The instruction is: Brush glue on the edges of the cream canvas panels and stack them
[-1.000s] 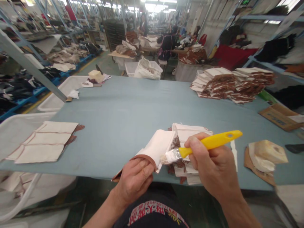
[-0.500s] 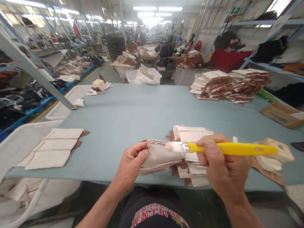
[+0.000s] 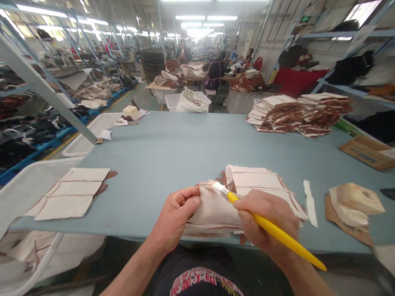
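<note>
My left hand (image 3: 175, 214) grips the left edge of a cream fabric piece with brown trim (image 3: 214, 211), held flat at the near table edge. My right hand (image 3: 267, 224) is closed round a yellow-handled brush (image 3: 277, 234). Its white bristles rest on the top left corner of that piece, and the handle points down to the right. Behind the piece lies a small stack of the same cream pieces (image 3: 262, 183).
The blue-grey table (image 3: 173, 152) carries laid-out pieces at the near left (image 3: 69, 198), large stacks at the far right (image 3: 299, 113), a glue-crusted pot on cardboard (image 3: 354, 205), a white strip (image 3: 310, 196) and a cardboard box (image 3: 365, 152). White bins (image 3: 27, 187) stand left. People work far behind.
The left hand has laid the piece flat from a raised, folded hold. The brush has swung from pointing right to pointing down-right, bristles now on the piece's top corner.
</note>
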The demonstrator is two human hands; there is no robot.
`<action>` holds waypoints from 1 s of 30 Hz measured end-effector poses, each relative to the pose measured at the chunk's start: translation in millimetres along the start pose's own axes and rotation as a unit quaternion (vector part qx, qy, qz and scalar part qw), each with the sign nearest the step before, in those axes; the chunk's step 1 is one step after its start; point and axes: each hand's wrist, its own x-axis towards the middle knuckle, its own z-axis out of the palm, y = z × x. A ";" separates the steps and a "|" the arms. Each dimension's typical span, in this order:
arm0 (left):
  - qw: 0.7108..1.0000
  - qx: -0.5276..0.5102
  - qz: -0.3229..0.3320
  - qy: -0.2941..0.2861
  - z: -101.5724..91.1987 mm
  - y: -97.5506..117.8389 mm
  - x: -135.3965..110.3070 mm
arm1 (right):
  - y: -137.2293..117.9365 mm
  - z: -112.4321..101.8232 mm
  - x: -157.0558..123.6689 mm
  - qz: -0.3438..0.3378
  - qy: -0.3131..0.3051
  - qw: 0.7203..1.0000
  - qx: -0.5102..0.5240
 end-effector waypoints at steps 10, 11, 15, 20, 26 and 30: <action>0.999 -0.025 -0.021 0.022 14.6 25.3 2.2 | 12.5 6.2 -12.2 0.100 0.089 0.981 -0.138; 0.999 -0.026 -0.024 0.015 16.4 28.1 3.3 | 13.4 11.4 -8.5 0.108 0.067 0.983 -0.135; 1.000 -0.008 -0.006 -0.025 5.5 30.6 8.8 | 20.9 24.6 6.3 0.135 0.033 0.985 -0.098; 0.983 0.145 0.074 -0.080 -32.2 12.3 9.4 | 38.0 20.1 16.5 0.221 0.067 0.967 -0.107; 0.941 0.290 0.116 -0.128 -36.8 0.2 2.2 | 61.1 44.3 14.7 0.262 0.031 0.959 -0.102; 0.924 0.329 0.146 -0.130 -35.1 -2.0 1.8 | 48.7 44.7 8.2 0.266 0.059 0.957 -0.098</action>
